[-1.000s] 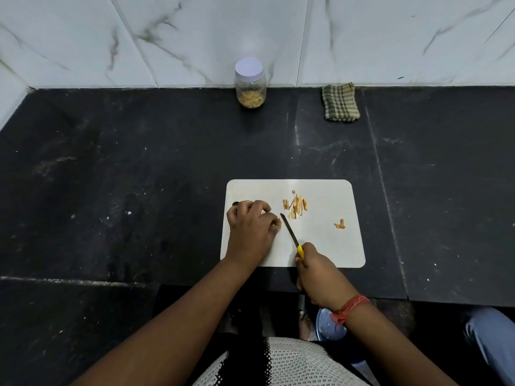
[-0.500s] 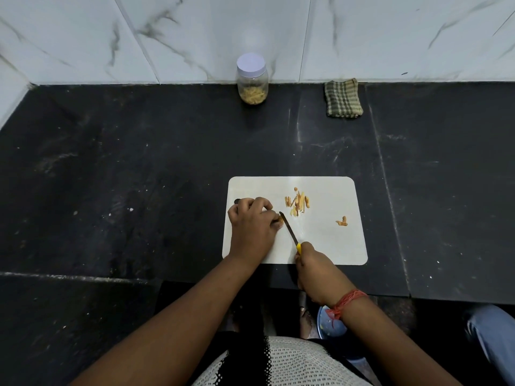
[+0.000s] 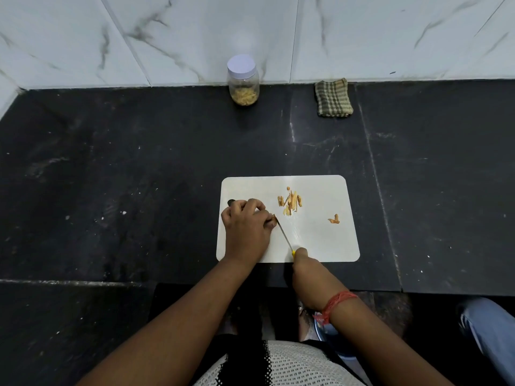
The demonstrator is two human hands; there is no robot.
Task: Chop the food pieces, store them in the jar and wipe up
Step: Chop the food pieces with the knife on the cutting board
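The left hand (image 3: 246,224) rests on the left part of the white cutting board (image 3: 320,240), fingers curled down and pinching a small food piece against the board; the piece itself is almost wholly hidden under the fingertips. Just right of those fingertips the thin blade of a knife (image 3: 283,234) meets the board, its tip touching the spot where the fingers hold the piece. The blade slants back toward the right hand (image 3: 306,271), which grips the yellow handle at the board's near edge, fingers wrapped round it; a red thread band (image 3: 335,302) circles that wrist. Beyond the knife tip, a little right of the left hand, lies a cluster of cut strips (image 3: 289,203), orange-tan and thin. Farther right of both hands, a lone scrap (image 3: 334,219) sits by itself on the board. Well beyond the left hand, against the marble wall, stands a clear jar (image 3: 243,82) with a pale lid on, holding cut bits at the bottom. Beyond the right hand, also by the wall, lies a folded checked cloth (image 3: 333,98) on the black counter (image 3: 111,176).
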